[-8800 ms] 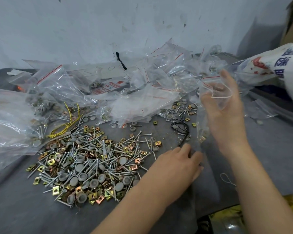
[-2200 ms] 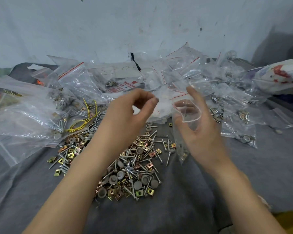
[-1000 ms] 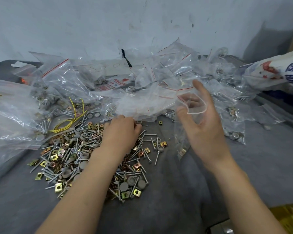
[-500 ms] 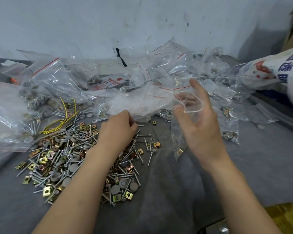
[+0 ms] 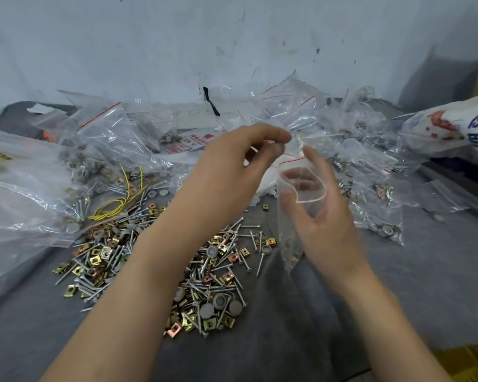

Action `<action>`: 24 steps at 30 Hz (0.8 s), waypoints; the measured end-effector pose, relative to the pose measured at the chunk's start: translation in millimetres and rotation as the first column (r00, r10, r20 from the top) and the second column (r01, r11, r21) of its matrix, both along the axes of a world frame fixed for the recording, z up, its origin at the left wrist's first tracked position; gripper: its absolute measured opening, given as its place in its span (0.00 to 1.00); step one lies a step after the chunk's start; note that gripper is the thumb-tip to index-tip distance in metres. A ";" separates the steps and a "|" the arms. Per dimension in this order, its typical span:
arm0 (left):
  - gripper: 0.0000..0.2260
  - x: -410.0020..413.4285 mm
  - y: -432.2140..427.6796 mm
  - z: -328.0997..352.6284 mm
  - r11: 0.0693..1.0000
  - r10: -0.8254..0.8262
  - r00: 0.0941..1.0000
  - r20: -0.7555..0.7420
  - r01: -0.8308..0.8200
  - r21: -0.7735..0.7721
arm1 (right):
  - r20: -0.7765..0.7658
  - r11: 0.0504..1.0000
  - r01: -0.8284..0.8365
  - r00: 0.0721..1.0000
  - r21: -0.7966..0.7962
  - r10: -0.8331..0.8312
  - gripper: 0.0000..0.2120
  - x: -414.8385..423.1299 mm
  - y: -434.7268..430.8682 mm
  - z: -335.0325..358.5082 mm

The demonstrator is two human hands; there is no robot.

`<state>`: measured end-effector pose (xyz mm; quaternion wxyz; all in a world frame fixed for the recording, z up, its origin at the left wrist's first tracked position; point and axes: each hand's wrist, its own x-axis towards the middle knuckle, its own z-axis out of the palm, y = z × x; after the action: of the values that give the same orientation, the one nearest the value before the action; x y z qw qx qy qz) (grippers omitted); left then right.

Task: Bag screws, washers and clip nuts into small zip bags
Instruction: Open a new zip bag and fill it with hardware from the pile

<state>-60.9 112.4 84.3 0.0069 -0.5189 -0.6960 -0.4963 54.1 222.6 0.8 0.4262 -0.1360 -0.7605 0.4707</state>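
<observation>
Finding: the small zip bag (image 5: 287,232) is off the desk (image 5: 425,271), held upright above its middle by the right hand (image 5: 323,224). The thumb and fingers grasp the rim from either side and bow the mouth open. A few parts appear to sit at the bag's bottom; they are too blurred to count.

The left hand (image 5: 232,172) hovers just beside the mouth. Its fingers (image 5: 276,150) are pinched together, but I cannot tell whether they enclose anything.

The loose pile (image 5: 210,274) of screws, washers and clip nuts lies below the left forearm, towards the desk's front edge. Filled bags (image 5: 370,161) lie heaped along the back edge.

Assessment: the bag is thin, limp film, very light and probably slick. It will collapse unless gripped at the stiffer zip strip, as it is now. The hardware is small, rigid and, in quantity, heavy for such film. The screw points could pierce it, so parts are best pinched singly and dropped in gently.
</observation>
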 end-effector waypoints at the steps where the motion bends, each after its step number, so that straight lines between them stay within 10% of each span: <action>1: 0.07 2.8 -1.1 1.8 1.000 -0.018 1.000 -0.014 0.018 -0.014 | 0.002 1.000 -0.007 1.000 -0.006 0.007 0.31 0.9 -1.2 0.0; 16: 0.11 -8.1 -10.8 -9.3 0.999 -0.020 0.999 -0.043 0.019 -0.040 | -0.022 0.998 -0.056 0.998 -0.031 0.055 0.31 2.9 -9.8 6.2; 24: 0.14 -16.9 -12.8 -37.3 0.951 -0.177 0.892 0.415 0.264 -0.162 | -0.111 0.971 -0.204 0.975 -0.125 0.191 0.29 5.8 -12.9 25.0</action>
<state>-77.8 99.6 47.1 -0.2462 -0.4815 -0.6685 -0.5106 59.9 209.7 25.7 0.4039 -0.0649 -0.7145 0.5676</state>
